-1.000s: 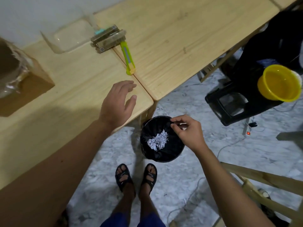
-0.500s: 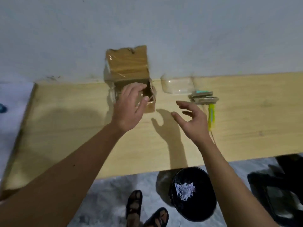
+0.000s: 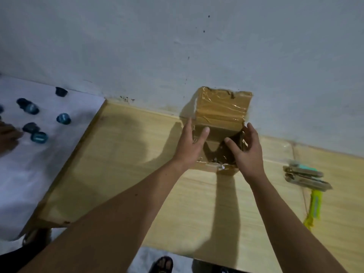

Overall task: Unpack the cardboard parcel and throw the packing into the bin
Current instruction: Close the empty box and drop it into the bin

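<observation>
The cardboard parcel stands on the wooden bench against the wall, its taped flap raised; the left hand rests on its left rim, fingers spread, thumb inside the opening; the right hand cups the right rim, fingers loosely curled, closed on nothing; to the right lie a stack of flat cardboard pieces and a yellow-green utility knife; blue caps dot the white surface at left.

Both hands, left hand and right hand, at open cardboard parcel on table.
</observation>
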### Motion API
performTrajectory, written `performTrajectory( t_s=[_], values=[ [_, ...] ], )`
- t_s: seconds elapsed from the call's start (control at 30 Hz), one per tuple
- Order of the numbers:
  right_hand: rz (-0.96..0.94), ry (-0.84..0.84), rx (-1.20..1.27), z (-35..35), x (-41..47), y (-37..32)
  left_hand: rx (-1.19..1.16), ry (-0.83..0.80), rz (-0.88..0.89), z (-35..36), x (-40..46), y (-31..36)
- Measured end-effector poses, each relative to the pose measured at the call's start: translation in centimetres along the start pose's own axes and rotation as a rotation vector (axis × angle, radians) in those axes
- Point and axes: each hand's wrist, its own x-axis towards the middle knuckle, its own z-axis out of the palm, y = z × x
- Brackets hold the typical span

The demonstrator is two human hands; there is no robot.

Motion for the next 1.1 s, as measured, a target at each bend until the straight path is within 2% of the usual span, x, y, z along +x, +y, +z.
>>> performTrajectory(
  t_s=[0.2, 0.37, 0.47, 0.57, 0.73, 0.93, 1.1],
  values=[
    [0.019, 0.048, 0.204, 0.2, 0.3, 1.1, -0.233, 0.091, -0.026, 1.5, 0.6, 0.4],
    [0.236, 0.061, 0.603, -0.5, 0.7, 0.5, -0.513, 0.122, -0.112, 1.1, 1.2, -0.3],
    [0.227, 0.022, 0.510, -1.0, 0.1, 0.7, -0.455, 0.060, -0.139, 0.3, 0.7, -0.1],
    [0.152, -0.058, 0.367, -1.3, -0.8, 1.4, -0.359, 0.042, -0.065, 0.0, 0.2, -1.5],
    [0.167, -0.105, 0.321, -0.6, -1.9, 1.9, -0.261, 0.002, -0.067, 0.9, -0.9, -3.5],
    [0.106, 0.032, 0.264, -1.5, -3.5, 1.3, -0.211, 0.043, 0.004, 2.7, -1.9, -1.3],
    [0.071, 0.218, 0.275, -6.5, -5.9, 0.1, -0.223, -0.042, 0.075, 6.7, -3.5, 3.0]
  ],
)
